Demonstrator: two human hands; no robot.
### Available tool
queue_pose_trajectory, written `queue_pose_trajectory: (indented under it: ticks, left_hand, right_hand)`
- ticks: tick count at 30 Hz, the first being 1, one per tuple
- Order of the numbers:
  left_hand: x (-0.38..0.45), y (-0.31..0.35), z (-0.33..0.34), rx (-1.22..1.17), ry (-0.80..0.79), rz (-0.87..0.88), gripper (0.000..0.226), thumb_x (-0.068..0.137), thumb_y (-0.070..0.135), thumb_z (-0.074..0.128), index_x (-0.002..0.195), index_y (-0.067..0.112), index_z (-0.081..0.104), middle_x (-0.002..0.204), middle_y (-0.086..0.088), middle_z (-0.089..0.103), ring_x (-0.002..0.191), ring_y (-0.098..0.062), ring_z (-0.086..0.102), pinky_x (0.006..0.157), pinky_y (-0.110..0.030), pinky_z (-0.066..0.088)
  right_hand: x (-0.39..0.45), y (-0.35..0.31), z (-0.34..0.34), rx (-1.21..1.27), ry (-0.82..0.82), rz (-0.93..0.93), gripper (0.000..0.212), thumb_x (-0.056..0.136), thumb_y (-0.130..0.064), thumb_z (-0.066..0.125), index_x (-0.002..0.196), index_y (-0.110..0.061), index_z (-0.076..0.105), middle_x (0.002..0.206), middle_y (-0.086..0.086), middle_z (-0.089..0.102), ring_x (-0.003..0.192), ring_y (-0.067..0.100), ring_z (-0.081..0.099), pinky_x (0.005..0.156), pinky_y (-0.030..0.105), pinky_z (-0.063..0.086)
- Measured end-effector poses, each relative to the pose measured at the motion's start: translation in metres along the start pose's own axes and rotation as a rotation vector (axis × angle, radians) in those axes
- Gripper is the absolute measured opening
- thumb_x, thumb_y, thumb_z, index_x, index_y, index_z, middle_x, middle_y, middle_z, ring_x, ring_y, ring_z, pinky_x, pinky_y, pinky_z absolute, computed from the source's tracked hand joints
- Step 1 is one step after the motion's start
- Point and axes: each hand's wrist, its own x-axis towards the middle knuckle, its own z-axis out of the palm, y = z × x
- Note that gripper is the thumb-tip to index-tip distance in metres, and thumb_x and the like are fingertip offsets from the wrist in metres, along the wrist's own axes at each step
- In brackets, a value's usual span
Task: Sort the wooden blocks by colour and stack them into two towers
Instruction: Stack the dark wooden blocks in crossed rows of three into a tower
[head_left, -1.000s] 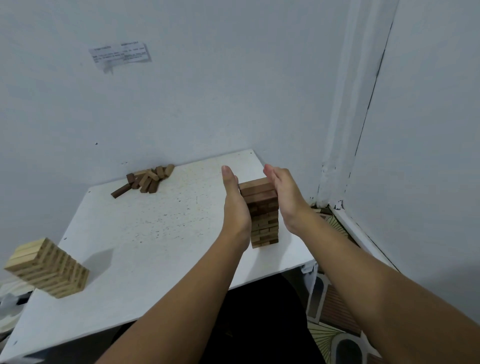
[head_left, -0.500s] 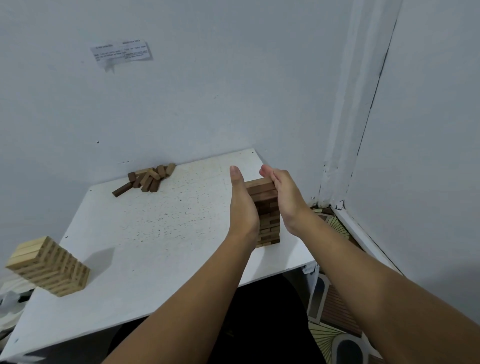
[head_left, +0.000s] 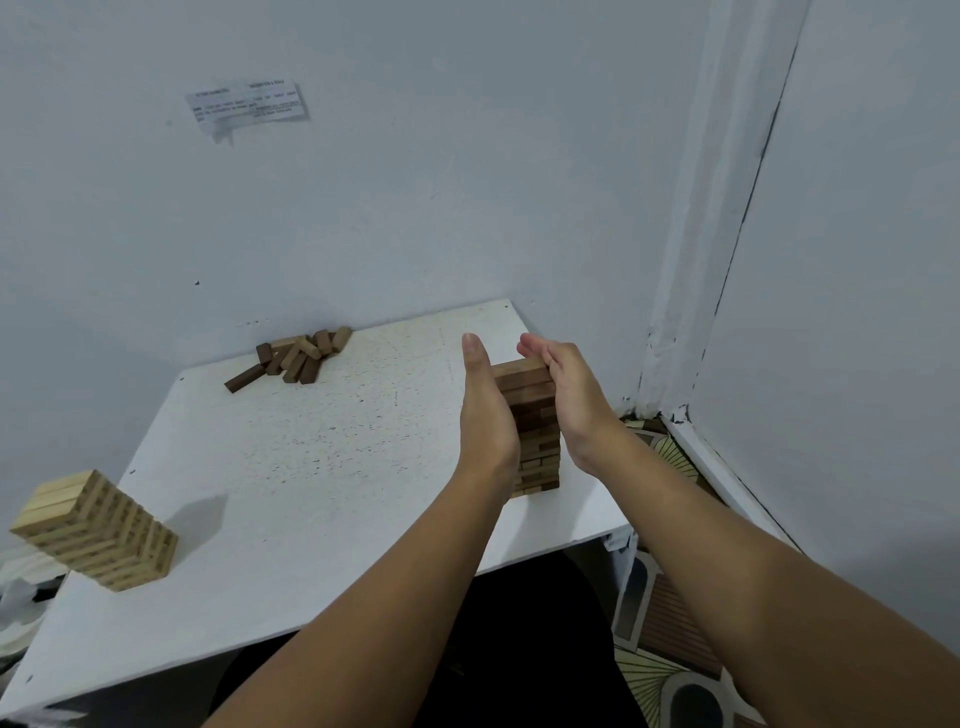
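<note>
Dark brown tower stands right of centre on the white surface, pressed between flat left hand and right hand (fingers straight, gripping nothing); pale tower lower left; loose dark blocks upper left.

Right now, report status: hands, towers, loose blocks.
Left hand and right hand flat against dark tower. Light tower stands at table's left edge. Loose blocks lie by wall.

A white table sits in a corner of pale grey walls, a paper note taped up, patterned floor below.
</note>
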Motion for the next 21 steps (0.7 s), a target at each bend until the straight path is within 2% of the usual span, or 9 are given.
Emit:
queue_pose_trajectory:
  ticks: [6, 8, 10, 12, 14, 15, 16, 18, 21]
  left_hand:
    - [0.005, -0.003, -0.001, 0.004, -0.006, 0.0, 0.054, 0.099, 0.076, 0.023, 0.086, 0.043, 0.063, 0.086, 0.014, 0.074, 0.063, 0.01, 0.068, 0.044, -0.007, 0.046]
    - [0.001, -0.001, -0.001, -0.008, -0.007, -0.006, 0.05, 0.1, 0.075, 0.022, 0.087, 0.044, 0.059, 0.087, 0.017, 0.071, 0.061, 0.014, 0.065, 0.045, -0.005, 0.045]
    - [-0.003, 0.001, -0.002, -0.028, -0.008, 0.001, 0.044, 0.102, 0.072, 0.019, 0.097, 0.046, 0.054, 0.085, 0.03, 0.06, 0.06, 0.022, 0.058, 0.06, -0.004, 0.045]
    - [-0.004, 0.003, -0.006, -0.036, -0.008, 0.027, 0.044, 0.101, 0.072, 0.015, 0.126, 0.054, 0.046, 0.096, 0.039, 0.05, 0.084, 0.029, 0.051, 0.093, -0.014, 0.035]
    - [0.002, 0.002, -0.015, -0.032, -0.002, 0.058, 0.066, 0.099, 0.075, 0.012, 0.156, 0.046, 0.03, 0.127, 0.032, 0.042, 0.123, 0.012, 0.035, 0.115, -0.032, 0.021]
    - [0.003, 0.005, -0.021, -0.034, 0.008, 0.047, 0.074, 0.097, 0.078, 0.012, 0.161, 0.043, 0.022, 0.143, 0.032, 0.035, 0.136, 0.006, 0.026, 0.121, -0.039, 0.014]
    - [0.005, 0.008, -0.027, -0.045, 0.03, 0.043, 0.077, 0.095, 0.08, 0.012, 0.163, 0.044, 0.018, 0.159, 0.028, 0.027, 0.148, 0.001, 0.019, 0.124, -0.044, 0.008]
    - [0.011, 0.012, -0.041, -0.059, 0.103, 0.055, 0.079, 0.095, 0.08, 0.013, 0.163, 0.041, 0.019, 0.17, 0.013, 0.023, 0.157, -0.01, 0.016, 0.125, -0.047, 0.006]
    - [0.025, 0.018, -0.065, -0.062, 0.203, 0.096, 0.077, 0.101, 0.074, 0.022, 0.156, 0.025, 0.042, 0.158, 0.002, 0.044, 0.148, -0.016, 0.035, 0.119, -0.042, 0.023]
  right_hand:
    - [-0.001, -0.001, -0.001, -0.02, 0.009, -0.003, 0.069, 0.077, -0.067, 0.037, 0.136, -0.037, 0.056, 0.147, -0.015, 0.053, 0.142, 0.008, 0.041, 0.125, 0.046, 0.024]
    - [-0.002, -0.002, -0.001, -0.03, 0.012, 0.002, 0.074, 0.076, -0.07, 0.038, 0.139, -0.036, 0.056, 0.148, -0.015, 0.052, 0.144, 0.008, 0.038, 0.125, 0.046, 0.022]
    - [-0.001, -0.003, -0.002, -0.024, 0.015, -0.013, 0.065, 0.09, -0.064, 0.036, 0.145, -0.035, 0.053, 0.15, -0.012, 0.051, 0.147, 0.009, 0.035, 0.126, 0.046, 0.019]
    - [-0.001, -0.005, -0.006, -0.028, 0.018, -0.036, 0.054, 0.102, -0.055, 0.03, 0.149, -0.034, 0.049, 0.153, -0.008, 0.049, 0.147, 0.008, 0.034, 0.127, 0.044, 0.016]
    - [-0.001, -0.009, -0.009, -0.046, 0.024, -0.056, 0.063, 0.095, -0.061, 0.03, 0.15, -0.036, 0.047, 0.154, -0.008, 0.048, 0.145, 0.007, 0.035, 0.124, 0.039, 0.017]
    - [-0.001, -0.011, -0.009, -0.055, 0.031, -0.061, 0.068, 0.089, -0.063, 0.029, 0.149, -0.037, 0.047, 0.153, -0.008, 0.048, 0.144, 0.007, 0.036, 0.121, 0.038, 0.018]
    - [0.0, -0.014, -0.01, -0.061, 0.038, -0.07, 0.067, 0.09, -0.063, 0.029, 0.149, -0.037, 0.047, 0.154, -0.008, 0.048, 0.144, 0.008, 0.037, 0.118, 0.038, 0.018]
    - [0.002, -0.02, -0.009, -0.099, 0.052, -0.098, 0.055, 0.103, -0.057, 0.025, 0.149, -0.036, 0.047, 0.155, -0.007, 0.045, 0.146, 0.01, 0.035, 0.113, 0.035, 0.02]
    - [0.006, -0.034, -0.001, -0.245, 0.075, -0.172, 0.047, 0.11, -0.044, 0.023, 0.15, -0.033, 0.045, 0.154, -0.008, 0.044, 0.145, 0.01, 0.034, 0.111, 0.033, 0.023]
